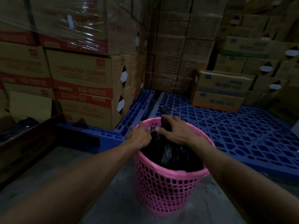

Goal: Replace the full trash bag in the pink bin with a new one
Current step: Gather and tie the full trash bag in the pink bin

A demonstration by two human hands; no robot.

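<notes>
Stacked cardboard boxes (84,75) fill the frame from nine o'clock round to three o'clock, some printed in red, some wrapped in clear film; below them, from twelve to four o'clock, lies a blue plastic pallet (234,135) with an open lattice top; a bare concrete floor (103,162) takes the lower half.

The pink bin (163,189) stands upright on that floor just below frame centre, its long axis vertical, its mouth tipped slightly toward the camera, its perforated wall facing six o'clock; inside it sits the black trash bag (169,154), filling the opening, gathered into a twisted neck that points up and away toward twelve o'clock (the tip shows above the far rim).

The left hand (140,135) reaches in from seven o'clock and rests at the bin's far-left rim, fingers curled down against the bag's shoulder; whether it grips plastic I cannot tell; the right hand (176,131) comes from five o'clock, fingers spread loosely round the neck of the bag, touching it, not fully closed on it.
</notes>
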